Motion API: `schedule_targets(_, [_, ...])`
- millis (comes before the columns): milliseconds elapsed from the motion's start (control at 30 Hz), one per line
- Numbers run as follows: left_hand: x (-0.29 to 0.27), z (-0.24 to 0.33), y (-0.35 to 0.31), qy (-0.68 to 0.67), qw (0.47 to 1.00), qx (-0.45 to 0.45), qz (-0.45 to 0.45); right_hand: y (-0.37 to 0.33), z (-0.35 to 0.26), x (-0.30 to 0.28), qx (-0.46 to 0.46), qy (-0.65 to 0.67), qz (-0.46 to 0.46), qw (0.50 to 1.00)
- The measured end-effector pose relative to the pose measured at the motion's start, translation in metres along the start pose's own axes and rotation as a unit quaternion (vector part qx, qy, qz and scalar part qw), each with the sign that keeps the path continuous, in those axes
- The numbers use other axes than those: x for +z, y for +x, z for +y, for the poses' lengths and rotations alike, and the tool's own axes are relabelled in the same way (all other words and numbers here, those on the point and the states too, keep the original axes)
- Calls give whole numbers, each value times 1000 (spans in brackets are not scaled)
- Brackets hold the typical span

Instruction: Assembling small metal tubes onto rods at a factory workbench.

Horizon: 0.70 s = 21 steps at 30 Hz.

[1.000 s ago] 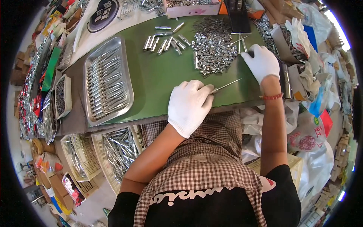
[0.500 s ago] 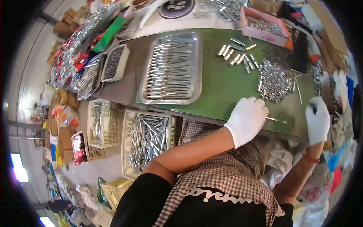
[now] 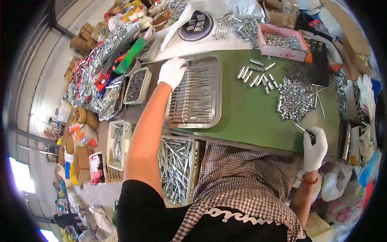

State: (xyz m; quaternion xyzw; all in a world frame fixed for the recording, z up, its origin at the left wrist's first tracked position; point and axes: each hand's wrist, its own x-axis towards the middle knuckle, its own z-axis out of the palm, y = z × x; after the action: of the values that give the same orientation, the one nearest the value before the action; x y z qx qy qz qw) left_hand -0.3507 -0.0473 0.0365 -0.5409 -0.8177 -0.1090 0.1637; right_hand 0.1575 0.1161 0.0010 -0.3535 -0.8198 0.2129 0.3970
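Note:
A steel tray point(image 3: 219, 92) holds a row of slim silver metal rods point(image 3: 197, 94) laid side by side. My white-gloved left hand point(image 3: 172, 73) is at the tray's far left corner, fingers curled over the ends of the rods; what they grip, if anything, is hidden. My gloved right hand point(image 3: 315, 149) is closed around a thin metal rod point(image 3: 297, 126) that points away to the left, towards a heap of small shiny metal parts point(image 3: 296, 99). Several short metal sleeves point(image 3: 258, 75) lie loose between the tray and that heap.
A pink box point(image 3: 282, 50) of small parts stands at the far right of the green mat point(image 3: 246, 117). Left of the tray is a tub point(image 3: 147, 82) of dark small pieces. Below the table edge sits a crate point(image 3: 195, 165) of metal tubes.
My left hand has gone from the mat's front edge to the tray's far left corner. My right hand has moved left and now holds a thin rod. The view has shifted.

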Motion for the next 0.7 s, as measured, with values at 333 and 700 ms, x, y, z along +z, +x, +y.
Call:
schedule_targets(333, [-1, 24, 7, -57, 990, -68, -113, -6, 6, -11, 6, 2, -9, 1000])
schedule_targets(700, [-8, 159, 25, -73, 985, 160, -3, 0, 4, -20, 168, 225, -4, 960])
